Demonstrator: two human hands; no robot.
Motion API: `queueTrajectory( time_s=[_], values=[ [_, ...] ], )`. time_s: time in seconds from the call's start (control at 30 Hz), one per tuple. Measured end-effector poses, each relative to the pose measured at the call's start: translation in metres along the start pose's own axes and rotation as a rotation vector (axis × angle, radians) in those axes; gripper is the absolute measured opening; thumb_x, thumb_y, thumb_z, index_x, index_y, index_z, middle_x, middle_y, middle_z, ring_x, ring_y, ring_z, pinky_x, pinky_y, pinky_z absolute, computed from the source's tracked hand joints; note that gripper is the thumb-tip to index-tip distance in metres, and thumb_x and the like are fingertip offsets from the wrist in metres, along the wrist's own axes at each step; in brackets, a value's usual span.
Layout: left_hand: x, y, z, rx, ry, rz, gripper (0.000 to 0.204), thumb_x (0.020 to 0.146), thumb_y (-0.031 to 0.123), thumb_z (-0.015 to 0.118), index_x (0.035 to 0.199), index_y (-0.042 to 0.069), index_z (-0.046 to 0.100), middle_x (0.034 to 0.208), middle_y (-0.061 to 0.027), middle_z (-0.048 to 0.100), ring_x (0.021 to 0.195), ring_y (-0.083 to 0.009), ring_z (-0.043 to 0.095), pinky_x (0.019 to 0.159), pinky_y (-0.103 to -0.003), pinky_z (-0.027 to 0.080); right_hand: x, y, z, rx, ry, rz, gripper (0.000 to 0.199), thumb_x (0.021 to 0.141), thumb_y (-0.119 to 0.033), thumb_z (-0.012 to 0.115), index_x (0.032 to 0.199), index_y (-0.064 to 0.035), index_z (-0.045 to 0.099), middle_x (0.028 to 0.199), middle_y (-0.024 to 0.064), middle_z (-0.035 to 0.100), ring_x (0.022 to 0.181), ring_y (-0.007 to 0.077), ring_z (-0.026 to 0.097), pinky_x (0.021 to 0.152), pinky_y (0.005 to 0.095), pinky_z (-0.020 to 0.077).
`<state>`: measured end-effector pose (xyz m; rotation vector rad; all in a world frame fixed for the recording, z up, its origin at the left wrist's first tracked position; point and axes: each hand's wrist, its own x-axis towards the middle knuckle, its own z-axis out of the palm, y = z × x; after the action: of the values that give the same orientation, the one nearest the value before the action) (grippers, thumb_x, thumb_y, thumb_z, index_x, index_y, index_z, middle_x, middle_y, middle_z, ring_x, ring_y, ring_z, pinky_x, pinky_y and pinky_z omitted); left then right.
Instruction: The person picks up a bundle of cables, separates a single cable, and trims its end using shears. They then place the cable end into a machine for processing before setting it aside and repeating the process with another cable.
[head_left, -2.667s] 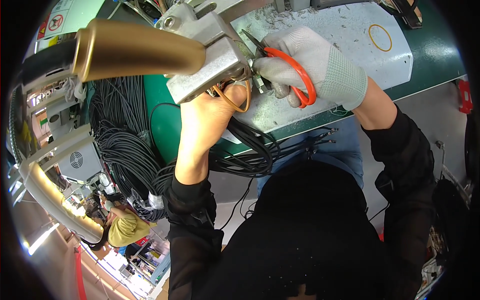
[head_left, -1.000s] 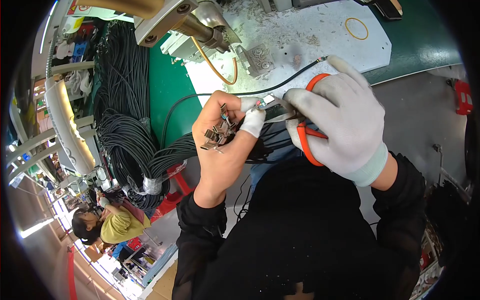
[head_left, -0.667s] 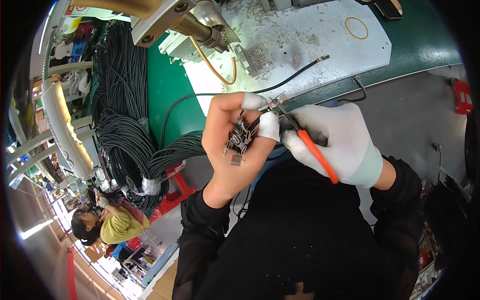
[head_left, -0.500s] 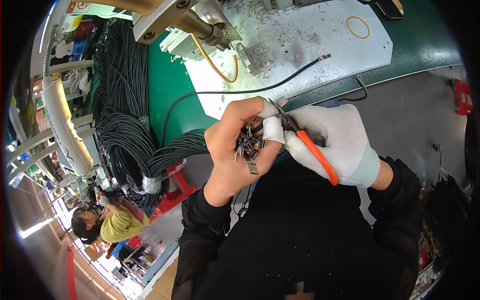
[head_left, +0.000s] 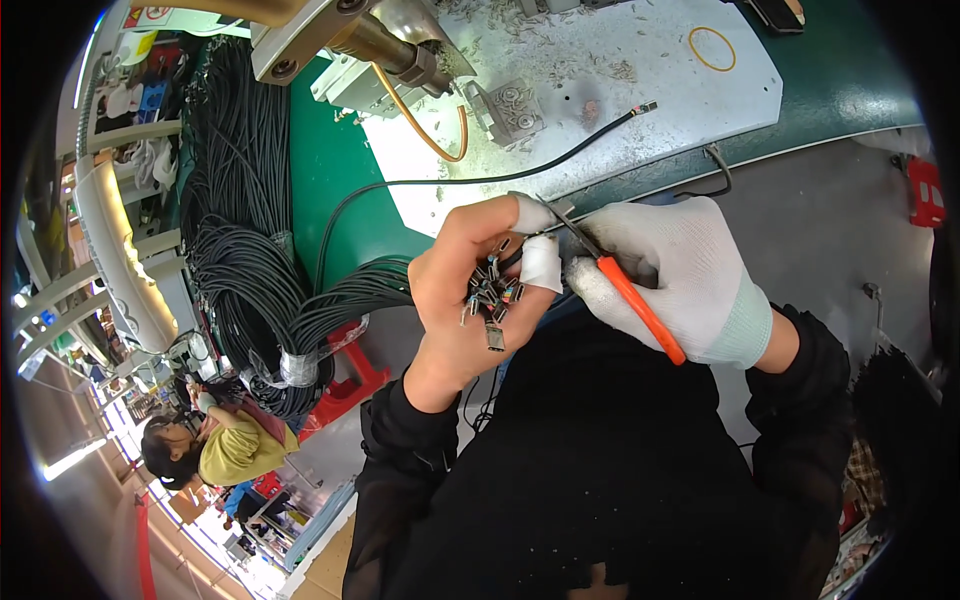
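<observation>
We see grey floor [head_left: 810, 225] at right, a green table [head_left: 850, 85] upper right, a glowing tube light [head_left: 75, 458] lower left.

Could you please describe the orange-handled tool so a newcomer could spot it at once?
Find the pale plate on the green table. Below its near edge, the white-gloved right hand holds the tool, dark tip toward the left hand. Its bright orange handle sets it apart from the black cables.

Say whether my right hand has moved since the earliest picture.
Yes: your right hand moved toward you, from over the white plate to past its near edge.
</observation>
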<state>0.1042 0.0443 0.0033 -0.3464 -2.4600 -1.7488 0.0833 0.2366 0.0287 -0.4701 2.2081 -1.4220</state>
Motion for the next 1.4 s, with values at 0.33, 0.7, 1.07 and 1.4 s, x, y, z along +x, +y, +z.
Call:
queueTrajectory(
  time_s=[0.33, 0.7, 1.07, 1.4],
  values=[
    [0.007, -0.004, -0.004, -0.031, 0.006, -0.151, 0.021, 0.075, -0.005, 0.068, 0.087, 0.003, 0.053, 0.069, 0.0037, 0.052, 0.060, -0.0014, 0.043, 0.055, -0.015, 0.035, 0.007, 0.013, 0.019, -0.263, 0.341, -0.259, 0.013, 0.077, -0.015, 0.065, 0.082, -0.0034, 0.061, 0.059, 0.0082, 0.053, 0.049, 0.0190, 0.052, 0.048, 0.0279, 0.0414],
    [0.014, -0.008, -0.017, -0.538, -0.060, -0.637, 0.017, 0.080, -0.004, 0.066, 0.093, 0.002, 0.056, 0.070, 0.0024, 0.055, 0.057, -0.0018, 0.043, 0.050, -0.017, 0.032, 0.021, 0.017, 0.012, 0.234, -0.021, 0.019, 0.022, 0.082, -0.023, 0.063, 0.078, -0.0009, 0.059, 0.057, 0.0102, 0.052, 0.050, 0.0214, 0.052, 0.048, 0.0302, 0.0395],
    [0.066, -0.060, -0.035, -0.678, 0.058, -0.610, 0.015, 0.082, 0.002, 0.065, 0.095, 0.002, 0.057, 0.069, 0.0004, 0.052, 0.052, -0.0040, 0.040, 0.045, -0.020, 0.030, 0.106, 0.043, -0.008, -0.033, 0.185, -0.354, 0.027, 0.088, -0.025, 0.055, 0.080, 0.0009, 0.058, 0.055, 0.0048, 0.055, 0.044, 0.0100, 0.054, 0.040, 0.0222, 0.0409],
    [0.091, -0.057, -0.047, -0.174, -0.114, -0.440, 0.011, 0.075, 0.004, 0.069, 0.083, 0.001, 0.062, 0.070, 0.0011, 0.058, 0.062, -0.0059, 0.052, 0.056, -0.021, 0.043, 0.121, 0.034, -0.017, 0.263, -0.030, -0.038, 0.028, 0.087, -0.026, 0.058, 0.077, 0.0006, 0.057, 0.050, 0.0057, 0.054, 0.039, 0.0118, 0.052, 0.037, 0.0238, 0.0413]
  ],
)
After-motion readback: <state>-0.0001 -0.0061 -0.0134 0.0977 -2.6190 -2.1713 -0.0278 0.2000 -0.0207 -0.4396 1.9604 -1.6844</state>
